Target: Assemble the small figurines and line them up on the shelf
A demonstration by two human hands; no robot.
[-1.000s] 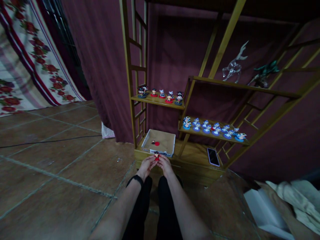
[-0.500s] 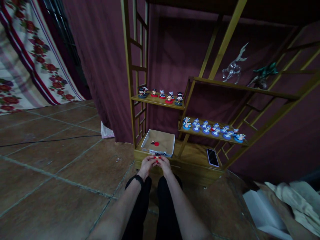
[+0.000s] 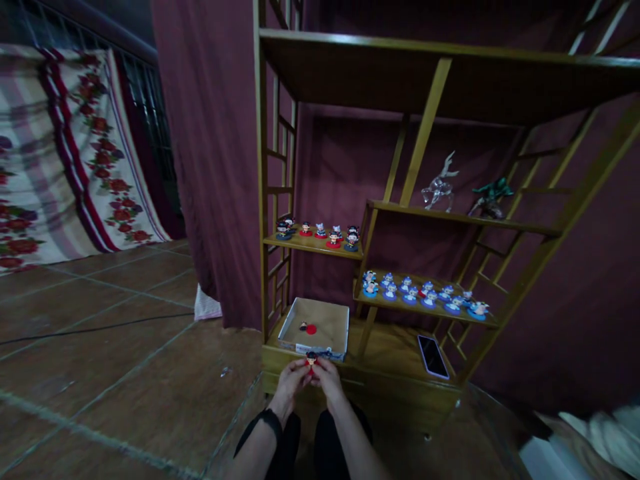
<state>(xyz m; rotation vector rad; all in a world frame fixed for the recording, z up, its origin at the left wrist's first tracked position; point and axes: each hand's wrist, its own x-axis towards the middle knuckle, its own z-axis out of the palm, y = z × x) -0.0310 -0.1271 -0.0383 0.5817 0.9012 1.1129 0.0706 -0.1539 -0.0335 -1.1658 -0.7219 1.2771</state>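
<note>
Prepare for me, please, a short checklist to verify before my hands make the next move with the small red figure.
1. Left hand on the red figure: ok.
2. Right hand on it as well: ok.
3. Its head pointing up: ok.
4. Its base undamaged: cannot tell, too small and partly covered.
5. Red-based piece inside the open box standing upright: not ok, it seems to lie down.
6. Phone apart from both hands: ok.

Head-worn view, forward and down past near hands to the shelving.
</note>
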